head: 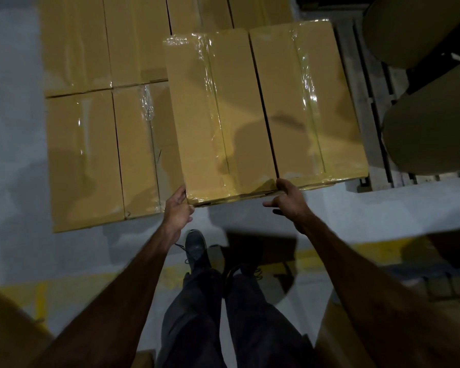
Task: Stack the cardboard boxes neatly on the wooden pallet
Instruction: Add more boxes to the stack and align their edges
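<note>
- Two taped cardboard boxes lie side by side on the upper layer: the near-left upper box (pixel 221 115) spans the gap between both hands, and the right upper box (pixel 308 102) lies beyond and to the right of the right hand.
- Left hand (pixel 177 208): fingers nearly straight, laid flat against the near-left corner of the near-left upper box; it curls round nothing.
- Right hand (pixel 287 199): thumb and fingers on the near-right corner of the same box, at the seam between the two upper boxes; whether it clasps the edge cannot be told.
- Lower layer of boxes (pixel 91 155): lies to the left of and beyond the left hand, beneath the upper pair.
- Wooden pallet (pixel 367 102): its bare slats show to the right of the right hand, past the right upper box.
- Paper rolls (pixel 433 120): farther right than the pallet slats.
- Floor (pixel 11 128): grey, with a yellow line (pixel 343 253) below the right forearm.
</note>
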Demonstrator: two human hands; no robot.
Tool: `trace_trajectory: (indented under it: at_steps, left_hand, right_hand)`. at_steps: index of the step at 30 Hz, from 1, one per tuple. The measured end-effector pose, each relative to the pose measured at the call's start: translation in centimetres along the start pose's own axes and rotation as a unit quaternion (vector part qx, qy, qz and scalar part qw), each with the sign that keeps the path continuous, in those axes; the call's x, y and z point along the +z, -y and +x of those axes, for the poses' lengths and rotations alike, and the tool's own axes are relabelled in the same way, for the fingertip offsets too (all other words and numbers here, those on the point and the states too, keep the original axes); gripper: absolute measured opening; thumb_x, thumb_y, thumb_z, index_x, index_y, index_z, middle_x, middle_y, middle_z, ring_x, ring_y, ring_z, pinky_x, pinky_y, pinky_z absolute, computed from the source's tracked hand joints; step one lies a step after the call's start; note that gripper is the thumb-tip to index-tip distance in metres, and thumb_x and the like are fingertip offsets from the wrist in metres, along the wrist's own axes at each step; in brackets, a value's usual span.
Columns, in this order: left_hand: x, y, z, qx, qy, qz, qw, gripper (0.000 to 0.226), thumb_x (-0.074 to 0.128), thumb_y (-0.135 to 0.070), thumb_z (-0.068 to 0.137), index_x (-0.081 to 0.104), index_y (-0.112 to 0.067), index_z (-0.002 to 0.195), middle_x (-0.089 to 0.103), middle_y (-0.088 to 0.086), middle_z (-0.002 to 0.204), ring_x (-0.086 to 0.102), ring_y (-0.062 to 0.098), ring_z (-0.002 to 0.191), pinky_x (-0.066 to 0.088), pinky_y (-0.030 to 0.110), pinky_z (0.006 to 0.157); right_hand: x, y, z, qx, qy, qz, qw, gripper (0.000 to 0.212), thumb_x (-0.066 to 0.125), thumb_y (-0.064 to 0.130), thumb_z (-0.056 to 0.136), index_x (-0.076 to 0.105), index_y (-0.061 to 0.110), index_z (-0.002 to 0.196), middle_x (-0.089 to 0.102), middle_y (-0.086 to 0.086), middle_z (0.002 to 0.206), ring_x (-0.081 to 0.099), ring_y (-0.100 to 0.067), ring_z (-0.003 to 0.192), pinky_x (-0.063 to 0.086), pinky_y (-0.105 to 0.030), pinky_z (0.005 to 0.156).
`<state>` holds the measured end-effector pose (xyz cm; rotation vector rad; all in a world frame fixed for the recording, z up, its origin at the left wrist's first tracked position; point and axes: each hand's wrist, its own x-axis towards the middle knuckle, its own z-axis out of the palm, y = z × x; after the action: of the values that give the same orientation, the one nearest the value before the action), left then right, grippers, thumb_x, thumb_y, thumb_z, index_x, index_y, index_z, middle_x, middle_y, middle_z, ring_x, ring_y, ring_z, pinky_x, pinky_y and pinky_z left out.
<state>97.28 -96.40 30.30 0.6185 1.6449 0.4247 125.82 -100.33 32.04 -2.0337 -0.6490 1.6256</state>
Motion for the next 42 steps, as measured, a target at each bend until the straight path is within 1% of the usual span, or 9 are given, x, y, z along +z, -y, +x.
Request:
trace_trajectory:
  at_steps: [5,8,12,17,22,29,33,39,42]
  left_hand:
    - [-0.1,0.0,-0.1,0.0,0.001,-0.004,1.0,0.083,0.048,0.019,0.095,0.034,-0.023,0.164,0.041,-0.001,0.164,0.056,0.006,0.1,0.045,0.034,0.077]
    - [-0.2,0.2,0.1,0.002,0.0,-0.004,1.0,0.083,0.047,0.02,0.094,0.034,-0.023,0.165,0.042,-0.001,0.165,0.055,0.001,0.092,0.045,0.031,0.073]
    - [0.0,0.2,-0.1,0.004,0.001,-0.007,1.0,0.085,0.044,0.022,0.092,0.037,-0.025,0.163,0.044,-0.003,0.163,0.052,0.001,0.082,0.043,0.031,0.07]
    - [-0.3,0.6,0.4,-0.001,-0.005,-0.007,1.0,0.084,0.046,0.021,0.093,0.037,-0.024,0.163,0.044,-0.003,0.163,0.056,0.004,0.088,0.044,0.033,0.073]
    - [-0.3,0.9,0.8,-0.001,-0.006,-0.006,1.0,0.083,0.047,0.022,0.093,0.037,-0.022,0.163,0.045,-0.002,0.163,0.055,0.004,0.084,0.044,0.032,0.07]
    - [-0.3,1.2,1.0,-0.001,-0.002,-0.004,1.0,0.085,0.047,0.021,0.092,0.037,-0.025,0.163,0.045,-0.004,0.163,0.059,0.005,0.096,0.048,0.033,0.073]
    - [-0.4,1.2,1.1,-0.004,-0.001,-0.004,1.0,0.083,0.047,0.02,0.092,0.038,-0.023,0.163,0.048,-0.002,0.161,0.06,0.006,0.094,0.045,0.032,0.069]
    - [-0.2,1.7,0.9,-0.004,-0.007,-0.004,1.0,0.088,0.047,0.022,0.09,0.038,-0.026,0.163,0.046,-0.01,0.159,0.051,0.0,0.067,0.042,0.032,0.065]
    - [-0.1,1.9,0.9,0.004,-0.013,0.009,1.0,0.088,0.05,0.02,0.088,0.043,-0.031,0.16,0.056,-0.016,0.151,0.052,0.0,0.069,0.042,0.03,0.062]
  right_hand:
    - [0.5,-0.7,0.3,-0.004,-0.01,0.003,1.0,0.073,0.053,-0.013,0.096,0.032,0.014,0.16,0.038,-0.01,0.16,0.074,-0.018,0.098,0.059,-0.038,0.085]
    - [0.9,-0.7,0.4,-0.003,-0.017,0.007,1.0,0.073,0.055,-0.012,0.096,0.033,0.014,0.16,0.038,-0.009,0.159,0.073,-0.016,0.095,0.059,-0.034,0.081]
    - [1.2,-0.8,0.5,0.001,-0.033,0.011,0.999,0.073,0.059,-0.011,0.094,0.036,0.014,0.158,0.046,-0.01,0.151,0.073,-0.014,0.093,0.059,-0.044,0.089]
    - [1.5,-0.9,0.5,0.01,-0.033,0.01,0.999,0.075,0.06,-0.011,0.094,0.034,0.015,0.16,0.045,-0.004,0.144,0.071,-0.013,0.091,0.058,-0.044,0.092]
    - [1.7,-1.0,0.7,0.002,-0.038,0.002,0.999,0.078,0.066,-0.008,0.093,0.034,0.016,0.16,0.043,-0.009,0.154,0.066,-0.014,0.094,0.06,-0.046,0.093]
    - [1.6,-1.6,1.0,0.008,-0.022,0.017,1.0,0.077,0.059,-0.011,0.094,0.033,0.018,0.16,0.033,-0.011,0.163,0.074,-0.019,0.102,0.058,-0.033,0.078]
    - [1.4,-1.7,1.2,0.011,-0.021,0.02,1.0,0.08,0.066,-0.01,0.09,0.035,0.019,0.159,0.034,-0.01,0.162,0.068,-0.031,0.115,0.057,-0.039,0.085]
    - [1.5,-1.9,1.2,0.011,-0.026,-0.009,1.0,0.077,0.071,-0.005,0.092,0.037,0.016,0.159,0.037,-0.006,0.157,0.062,-0.025,0.108,0.059,-0.046,0.09]
    - [1.7,-2.3,1.2,-0.008,-0.043,-0.052,0.998,0.074,0.072,0.004,0.094,0.038,0.017,0.158,0.044,-0.002,0.15,0.063,-0.029,0.113,0.058,-0.052,0.099]
